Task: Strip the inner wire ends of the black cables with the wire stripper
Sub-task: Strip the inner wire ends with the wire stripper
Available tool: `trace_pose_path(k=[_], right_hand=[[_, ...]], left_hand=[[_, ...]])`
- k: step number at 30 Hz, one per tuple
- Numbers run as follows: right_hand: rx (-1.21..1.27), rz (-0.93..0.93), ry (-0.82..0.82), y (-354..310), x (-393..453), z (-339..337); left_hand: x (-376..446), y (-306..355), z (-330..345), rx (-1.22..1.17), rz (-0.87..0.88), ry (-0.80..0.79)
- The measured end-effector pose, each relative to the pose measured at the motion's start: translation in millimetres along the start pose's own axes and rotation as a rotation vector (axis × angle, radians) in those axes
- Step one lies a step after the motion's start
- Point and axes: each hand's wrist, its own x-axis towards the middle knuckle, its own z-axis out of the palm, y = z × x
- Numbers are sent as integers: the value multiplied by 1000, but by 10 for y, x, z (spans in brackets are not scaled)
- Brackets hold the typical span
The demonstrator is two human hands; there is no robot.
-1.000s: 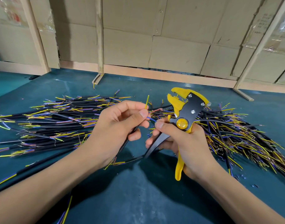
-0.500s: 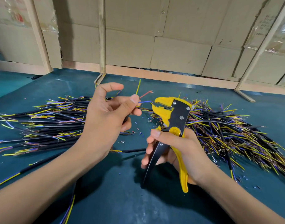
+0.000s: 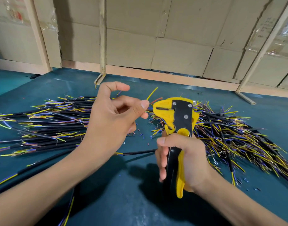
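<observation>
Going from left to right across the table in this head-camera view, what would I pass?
Left pile of black cables → left hand, pinching a cable's inner wires → yellow and black wire stripper, gripped by the right hand → right pile of black cables.

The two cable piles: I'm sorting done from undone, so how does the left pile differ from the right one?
The left pile lies in roughly parallel rows, showing long black jackets; the right pile is a fanned tangle, mostly yellow and purple inner wires showing. The left pile lies behind the left hand, the right pile behind the wire stripper. Both rest on the teal table.
</observation>
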Motion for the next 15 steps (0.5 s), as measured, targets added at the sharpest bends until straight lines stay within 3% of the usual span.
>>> trace_pose_path(k=[6, 15], right_hand=[[242, 34, -157, -65, 52, -53], [93, 144, -271, -190, 11, -112]], left_hand=[[21, 14, -89, 288, 141, 26], [68, -17, -237, 564, 432, -118]])
